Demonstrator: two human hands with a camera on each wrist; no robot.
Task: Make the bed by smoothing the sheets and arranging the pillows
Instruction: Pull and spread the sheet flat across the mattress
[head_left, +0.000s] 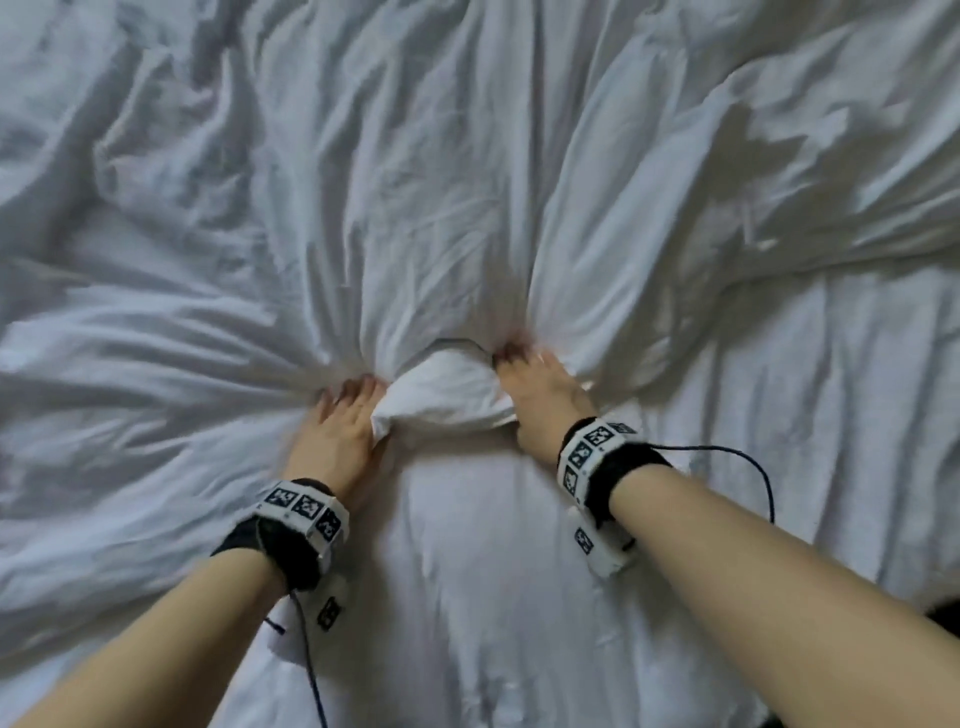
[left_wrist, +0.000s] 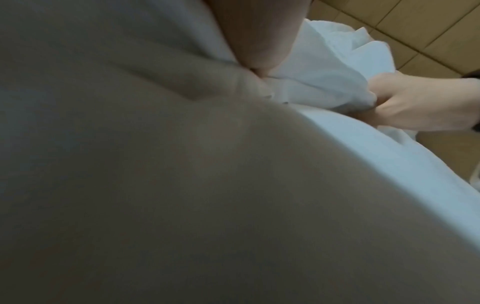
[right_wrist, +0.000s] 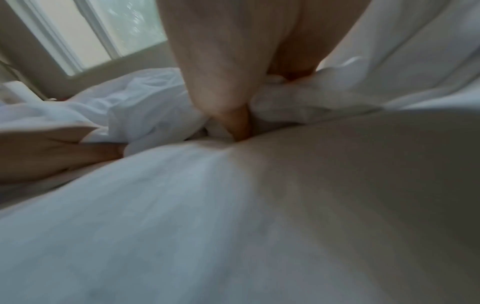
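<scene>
A crumpled white duvet (head_left: 415, 182) covers the far half of the bed, and a flat white sheet (head_left: 493, 571) lies nearer to me. My left hand (head_left: 345, 415) and right hand (head_left: 540, 384) each grip the duvet's near edge, about a hand's width apart. Folds fan out from both grips, and a bunched lump of the duvet edge (head_left: 441, 389) sits between the hands. In the right wrist view my right hand (right_wrist: 259, 90) pinches cloth between thumb and fingers, with the left hand (right_wrist: 52, 152) beside it. The left wrist view shows the right hand (left_wrist: 415, 107) curled into white cloth. No pillow is in view.
A window (right_wrist: 103, 30) stands beyond the bed's far left side. Brown panelled surface (left_wrist: 415, 30) shows past the bed on the right. Dark cables (head_left: 758, 467) trail from both wrist bands over the sheet.
</scene>
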